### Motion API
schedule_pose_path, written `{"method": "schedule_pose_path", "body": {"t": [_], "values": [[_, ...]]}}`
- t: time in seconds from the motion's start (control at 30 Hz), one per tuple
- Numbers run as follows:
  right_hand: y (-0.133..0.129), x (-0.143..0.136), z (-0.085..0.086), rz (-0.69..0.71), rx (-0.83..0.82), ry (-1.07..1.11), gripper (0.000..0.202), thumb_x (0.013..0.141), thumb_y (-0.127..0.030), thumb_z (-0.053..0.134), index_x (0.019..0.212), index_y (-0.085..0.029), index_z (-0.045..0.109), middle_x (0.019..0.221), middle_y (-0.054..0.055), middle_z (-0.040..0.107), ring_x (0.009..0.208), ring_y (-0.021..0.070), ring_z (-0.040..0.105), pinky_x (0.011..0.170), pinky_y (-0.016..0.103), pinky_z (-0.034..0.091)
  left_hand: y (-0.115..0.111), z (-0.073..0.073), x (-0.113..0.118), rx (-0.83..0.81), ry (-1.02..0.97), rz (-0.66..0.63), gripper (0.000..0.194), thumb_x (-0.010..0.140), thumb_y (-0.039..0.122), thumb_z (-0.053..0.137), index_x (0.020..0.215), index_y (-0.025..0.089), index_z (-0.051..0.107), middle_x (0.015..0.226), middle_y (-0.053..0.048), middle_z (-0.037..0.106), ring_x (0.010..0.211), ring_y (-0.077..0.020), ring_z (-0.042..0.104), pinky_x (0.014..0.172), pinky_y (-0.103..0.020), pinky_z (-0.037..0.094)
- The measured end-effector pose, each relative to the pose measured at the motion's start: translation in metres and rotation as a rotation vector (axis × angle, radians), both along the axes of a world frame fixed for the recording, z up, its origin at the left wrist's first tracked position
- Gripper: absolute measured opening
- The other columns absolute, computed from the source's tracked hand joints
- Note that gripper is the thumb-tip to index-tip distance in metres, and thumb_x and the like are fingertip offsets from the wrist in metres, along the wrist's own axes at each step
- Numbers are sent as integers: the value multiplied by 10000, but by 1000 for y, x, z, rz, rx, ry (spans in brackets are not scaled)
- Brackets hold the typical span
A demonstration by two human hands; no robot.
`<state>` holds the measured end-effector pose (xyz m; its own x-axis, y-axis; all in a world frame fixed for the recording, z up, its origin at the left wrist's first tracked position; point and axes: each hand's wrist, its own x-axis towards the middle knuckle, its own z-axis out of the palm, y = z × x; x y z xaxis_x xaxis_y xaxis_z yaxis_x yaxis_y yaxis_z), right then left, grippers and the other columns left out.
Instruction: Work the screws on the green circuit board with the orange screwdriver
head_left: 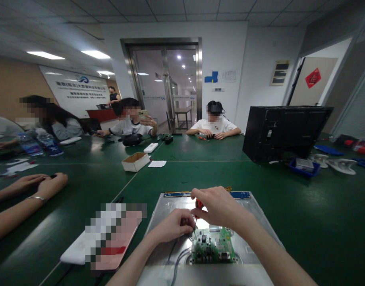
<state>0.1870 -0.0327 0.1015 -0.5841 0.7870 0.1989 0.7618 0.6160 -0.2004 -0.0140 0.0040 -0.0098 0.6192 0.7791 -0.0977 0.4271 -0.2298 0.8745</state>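
A green circuit board (210, 246) sits on a flat silvery metal panel (259, 226) in front of me. My right hand (216, 204) grips the red handle of a screwdriver (198, 205) from above. Its thin shaft points down at the board's upper left corner. Close to the shaft's lower end is my left hand (180, 224), thumb and fingers pinched together; what lies between them, if anything, is too small to make out. Grey cables (178, 262) run from the board's left side. A narrow blue circuit strip (242, 195) lines the panel's far edge.
Left of the panel lie a white phone-like slab (76, 248) and a pink one (116, 248). Another person's hands (48, 186) rest at the left. Farther off stand an open cardboard box (136, 163), a black monitor casing (286, 131) and a blue tray (304, 167). Several people sit around the green table (200, 172).
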Motion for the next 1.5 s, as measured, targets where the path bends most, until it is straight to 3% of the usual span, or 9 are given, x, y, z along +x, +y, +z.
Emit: {"method": "schedule_pose_path", "body": {"t": [0.37, 0.53, 0.77, 1.0, 1.17, 1.37, 1.5], "values": [[-5, 4, 2, 90, 10, 85, 309, 790, -182, 594, 1099, -172, 597, 1003, 56, 731, 787, 218, 684, 570, 297, 299, 3, -5, -1, -12, -30, -19, 110, 658, 104, 596, 738, 156, 651, 697, 30, 606, 666, -139, 534, 655, -232, 432], [-4, 2, 4, 38, -8, 47, 242, 842, -173, 604, 1084, -188, 595, 989, 43, 752, 817, 219, 701, 582, 293, 297, 1, -1, 0, -15, -27, -8, 82, 656, 130, 604, 722, 162, 643, 686, 30, 595, 661, -138, 534, 642, -225, 432], [-2, 0, 4, -7, -9, -9, 138, 933, -315, 643, 996, -202, 597, 924, 38, 768, 801, 231, 712, 585, 298, 313, -2, 1, 1, -25, -11, 3, 122, 674, 131, 590, 767, 163, 661, 710, 16, 617, 662, -143, 552, 608, -218, 427], [-6, 4, 4, 72, 12, 53, 180, 855, -229, 608, 1029, -187, 587, 989, 46, 707, 797, 203, 662, 589, 296, 329, 2, -3, -1, -8, -2, -11, 100, 663, 128, 595, 743, 157, 647, 686, 27, 598, 659, -141, 523, 626, -225, 409], [-5, 2, 2, 55, -6, 28, 245, 844, -174, 577, 1089, -184, 577, 1013, 55, 717, 810, 199, 665, 595, 298, 319, 4, -5, -2, 3, 15, -19, 90, 657, 134, 603, 730, 157, 649, 680, 30, 577, 652, -140, 507, 616, -228, 399], [0, 0, -2, -17, 15, 6, 137, 906, -251, 628, 1027, -201, 586, 930, 45, 759, 777, 213, 692, 574, 293, 274, 1, 1, 0, 9, 37, -3, 78, 674, 125, 597, 720, 160, 650, 670, 34, 576, 644, -135, 508, 621, -229, 397], [-1, 2, 0, 9, 13, 17, 126, 904, -284, 627, 990, -200, 588, 917, 40, 753, 772, 214, 688, 569, 294, 266, 0, 2, 0, 12, 44, -4, 91, 674, 117, 593, 722, 160, 658, 668, 34, 583, 645, -136, 513, 631, -231, 404]]}}
